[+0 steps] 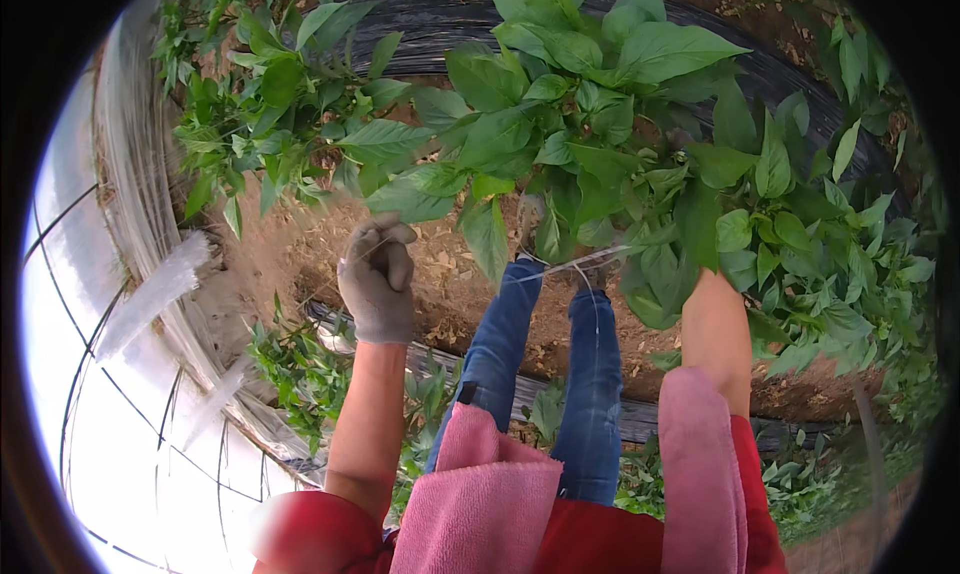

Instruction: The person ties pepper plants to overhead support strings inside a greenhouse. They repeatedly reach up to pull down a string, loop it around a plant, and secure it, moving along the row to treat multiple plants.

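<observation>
My left hand [379,281] wears a grey-beige work glove and is raised at the left of the leafy plants. Its fingers curl in, and a fine strand of twine [384,242] crosses them. White twine [581,261] stretches in front of my legs toward the plant's lower leaves, with a loose end hanging over one knee. A broad-leaved green plant, seemingly a pepper plant [555,123], fills the space before me. My right forearm [716,334] reaches up into its foliage, where leaves hide the right hand; what it touches cannot be seen.
Black plastic mulch film [427,26] covers the bed behind the plants. Dry soil with leaf litter [450,255] lies around my feet. More plants [300,371] grow behind me. At the left are clear plastic sheeting [142,123] and dark frame bars [64,199]. A pink towel [480,506] hangs from me.
</observation>
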A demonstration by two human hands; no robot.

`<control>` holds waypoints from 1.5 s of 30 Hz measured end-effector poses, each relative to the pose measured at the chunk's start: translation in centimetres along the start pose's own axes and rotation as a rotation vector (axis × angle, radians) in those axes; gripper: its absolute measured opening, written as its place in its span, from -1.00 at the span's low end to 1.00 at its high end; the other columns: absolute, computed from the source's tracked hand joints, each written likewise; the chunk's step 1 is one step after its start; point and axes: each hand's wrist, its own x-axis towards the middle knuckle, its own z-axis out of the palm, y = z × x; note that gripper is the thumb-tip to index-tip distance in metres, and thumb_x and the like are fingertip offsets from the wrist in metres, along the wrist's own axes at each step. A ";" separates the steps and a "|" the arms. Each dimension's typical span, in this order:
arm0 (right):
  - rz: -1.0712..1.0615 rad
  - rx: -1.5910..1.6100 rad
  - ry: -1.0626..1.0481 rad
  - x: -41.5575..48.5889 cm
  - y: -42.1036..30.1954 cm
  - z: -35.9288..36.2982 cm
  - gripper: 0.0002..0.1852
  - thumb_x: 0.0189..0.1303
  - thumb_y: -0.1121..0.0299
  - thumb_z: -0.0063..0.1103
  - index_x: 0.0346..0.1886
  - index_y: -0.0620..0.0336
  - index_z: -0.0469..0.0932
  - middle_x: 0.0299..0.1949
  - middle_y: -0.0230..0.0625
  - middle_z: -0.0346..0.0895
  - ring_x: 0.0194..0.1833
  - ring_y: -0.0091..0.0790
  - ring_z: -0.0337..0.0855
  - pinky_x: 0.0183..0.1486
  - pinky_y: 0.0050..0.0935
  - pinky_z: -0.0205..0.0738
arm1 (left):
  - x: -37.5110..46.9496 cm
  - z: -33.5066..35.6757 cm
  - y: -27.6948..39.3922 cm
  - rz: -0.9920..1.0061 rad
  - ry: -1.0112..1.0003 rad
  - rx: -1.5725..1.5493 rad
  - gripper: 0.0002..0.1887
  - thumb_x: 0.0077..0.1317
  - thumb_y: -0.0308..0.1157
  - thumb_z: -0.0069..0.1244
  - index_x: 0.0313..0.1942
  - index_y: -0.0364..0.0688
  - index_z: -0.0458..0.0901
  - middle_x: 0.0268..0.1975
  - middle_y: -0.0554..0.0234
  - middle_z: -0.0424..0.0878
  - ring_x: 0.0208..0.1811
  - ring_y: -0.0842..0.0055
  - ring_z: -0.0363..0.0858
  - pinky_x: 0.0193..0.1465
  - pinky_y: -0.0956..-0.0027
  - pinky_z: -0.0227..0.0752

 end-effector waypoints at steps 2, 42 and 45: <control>0.036 0.069 0.022 0.2 -0.5 0.5 -0.72 0.39 0.18 0.07 -0.07 0.19 0.57 -0.05 -0.27 0.56 -0.20 -0.33 0.60 -0.13 -0.36 0.55 | 2.8 -0.3 2.5 0.134 0.061 0.039 -0.64 0.41 -0.35 -0.29 -0.03 -0.36 0.62 -0.36 0.18 0.69 -0.72 0.77 0.13 -0.65 0.60 -0.04; 0.441 1.383 -0.291 -20.0 3.6 0.7 -0.71 0.44 0.18 -0.02 -0.14 0.23 0.52 -0.07 -0.10 0.50 -0.44 -0.36 0.56 -0.50 -0.49 0.49 | 19.5 9.1 -18.2 0.252 -0.875 0.611 -0.58 0.42 -0.14 -0.13 0.16 -0.16 0.50 0.04 0.24 0.64 0.02 0.44 0.59 0.05 0.29 0.48; 0.582 0.979 -0.172 -27.6 -1.2 2.4 -0.76 0.39 0.23 0.08 -0.22 0.25 0.52 -0.14 -0.04 0.58 -0.66 -0.49 0.39 -0.69 -0.58 0.24 | 19.1 8.9 -20.1 0.434 -0.717 0.915 -0.62 0.42 -0.11 -0.14 0.09 -0.14 0.53 0.01 0.21 0.63 0.01 0.38 0.58 0.09 0.25 0.45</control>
